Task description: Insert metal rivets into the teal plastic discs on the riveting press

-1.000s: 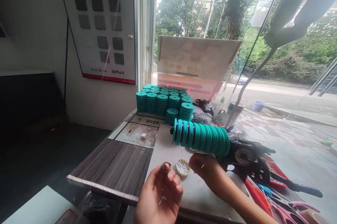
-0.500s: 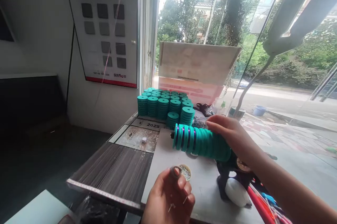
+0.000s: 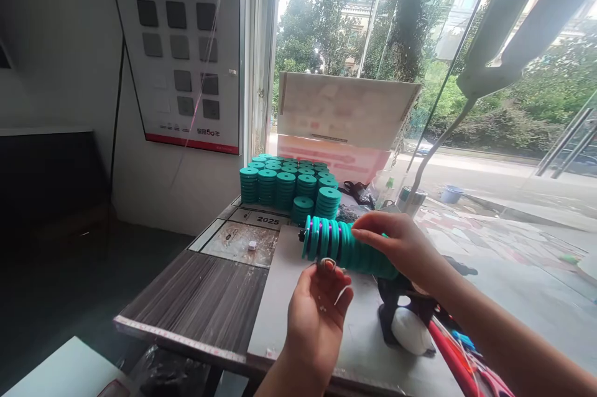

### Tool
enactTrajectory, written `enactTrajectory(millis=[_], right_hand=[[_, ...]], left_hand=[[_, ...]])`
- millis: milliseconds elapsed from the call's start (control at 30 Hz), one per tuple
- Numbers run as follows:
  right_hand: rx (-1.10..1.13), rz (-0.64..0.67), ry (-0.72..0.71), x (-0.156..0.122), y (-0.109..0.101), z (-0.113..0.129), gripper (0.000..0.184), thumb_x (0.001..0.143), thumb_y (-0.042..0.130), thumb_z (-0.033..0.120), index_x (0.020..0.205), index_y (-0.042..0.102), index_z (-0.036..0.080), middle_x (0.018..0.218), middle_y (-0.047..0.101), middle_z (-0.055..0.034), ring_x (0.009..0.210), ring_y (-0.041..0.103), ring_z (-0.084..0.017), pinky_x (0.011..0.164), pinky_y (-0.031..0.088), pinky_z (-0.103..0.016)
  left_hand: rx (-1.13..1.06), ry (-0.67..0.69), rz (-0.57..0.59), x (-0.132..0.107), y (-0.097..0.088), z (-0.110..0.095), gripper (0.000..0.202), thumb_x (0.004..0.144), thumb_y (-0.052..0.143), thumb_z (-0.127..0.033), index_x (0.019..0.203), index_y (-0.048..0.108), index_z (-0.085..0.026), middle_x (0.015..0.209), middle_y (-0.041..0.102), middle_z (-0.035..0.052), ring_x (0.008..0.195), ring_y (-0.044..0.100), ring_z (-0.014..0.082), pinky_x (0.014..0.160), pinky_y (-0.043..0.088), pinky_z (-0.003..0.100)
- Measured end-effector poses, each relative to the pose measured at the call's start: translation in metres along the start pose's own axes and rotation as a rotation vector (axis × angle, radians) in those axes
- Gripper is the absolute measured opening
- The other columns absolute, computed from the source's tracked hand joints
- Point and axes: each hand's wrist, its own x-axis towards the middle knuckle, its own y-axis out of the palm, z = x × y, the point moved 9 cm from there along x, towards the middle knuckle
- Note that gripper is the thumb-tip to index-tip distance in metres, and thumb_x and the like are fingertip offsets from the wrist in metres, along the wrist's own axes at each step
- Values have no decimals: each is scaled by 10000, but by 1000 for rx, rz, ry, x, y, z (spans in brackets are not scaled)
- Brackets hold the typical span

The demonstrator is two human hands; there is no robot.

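A row of teal grooved discs (image 3: 345, 244), like foam line spools, sits sideways on a dark stand (image 3: 389, 297) with a black knob at its left end. My right hand (image 3: 398, 238) reaches over the row from the right, thumb and fingers closed on the discs. Just below the row's left part, my left hand (image 3: 319, 310) is palm up with curled fingers. Tiny white pieces (image 3: 321, 307), perhaps pins, lie in its palm. A ring-like band (image 3: 328, 264) shows at its thumb and fingertip. Whether the fingertips touch the discs, I cannot tell.
Stacks of teal discs (image 3: 285, 188) fill the table's back. A white lump (image 3: 413, 330) is by the stand's base, and red-handled scissors (image 3: 494, 381) lie at the right. A small white piece (image 3: 252, 246) rests on the calendar sheet (image 3: 233, 241). Window glass stands behind.
My left hand has risen toward the row of discs and now hides the small cup of beads. My right hand has slid left along the row. The view has shifted slightly.
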Motion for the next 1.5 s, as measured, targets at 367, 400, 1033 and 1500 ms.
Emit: enactTrajectory(millis=[367,400,1033,1500], right_hand=[[51,147,117,13,8,-7,224,564,567,367,579,578,144,548,485,19,566,399,-114,556,297,-259],[58,153,127,14,9,-8,222,560,565,365,578,574,143,548,482,20,567,399,-114,559,296,-259],[39,127,138,18,10,-12,193,564,557,337,562,562,145,518,439,40,538,351,-97,537,264,-248],[-335,161,-376,-30,29,48,130,812,506,190,726,604,185,665,559,11,611,476,-109,572,372,-230]], left_hand=[[4,29,-5,5,0,-2,206,805,474,-155,637,583,-108,647,631,49,659,634,155,621,498,236],[3,28,-5,5,0,-2,207,808,469,-154,641,584,-107,644,629,48,651,632,152,616,498,234],[-2,21,-21,8,0,-1,208,800,466,-133,638,594,-105,614,621,39,621,629,147,588,493,225],[-99,-71,22,-9,8,7,267,863,404,-215,763,614,-83,707,654,86,682,641,175,654,504,270]])
